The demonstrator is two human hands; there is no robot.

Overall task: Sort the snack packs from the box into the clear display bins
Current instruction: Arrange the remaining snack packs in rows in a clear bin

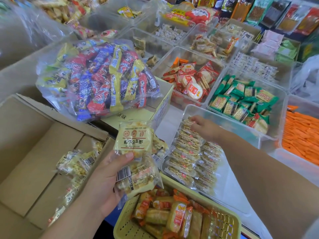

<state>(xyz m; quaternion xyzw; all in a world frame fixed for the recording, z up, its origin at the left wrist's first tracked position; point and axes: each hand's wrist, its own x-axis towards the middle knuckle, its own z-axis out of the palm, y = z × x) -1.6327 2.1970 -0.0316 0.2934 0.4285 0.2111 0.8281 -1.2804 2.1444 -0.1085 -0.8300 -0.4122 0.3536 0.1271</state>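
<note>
The left hand [105, 183] grasps a stack of pale yellow snack packs [133, 140], thumb pressed across the front of the top pack and fingers curled underneath. The top pack stands label up, and a barcode shows on the pack beneath it.

To the left of that hand lies the open cardboard box [31, 152], with more of the same packs [74, 163] loose along its right side.

The right hand [205, 127] reaches forward into a clear display bin [238, 131]. Its bent fingertips are down on the farthest pack of the filed packs [188, 152], which stand on edge in 2 rows along the bin's left part. I cannot tell whether the fingers pinch that pack or only press on it.

Between the 2 forearms, nearer the person than either hand, sits a pale yellow slotted basket [126, 214] holding orange-trimmed packs.

Beyond the left hand a large clear bag [96, 75] of mixed red, blue and yellow snacks rests on a closed carton.

Beyond the right hand are further clear bins: 1 with red-and-white cracker packs [191, 83] and 1 with green packs [241, 100]. To the right of that hand is 1 with orange sticks [300, 140].
</note>
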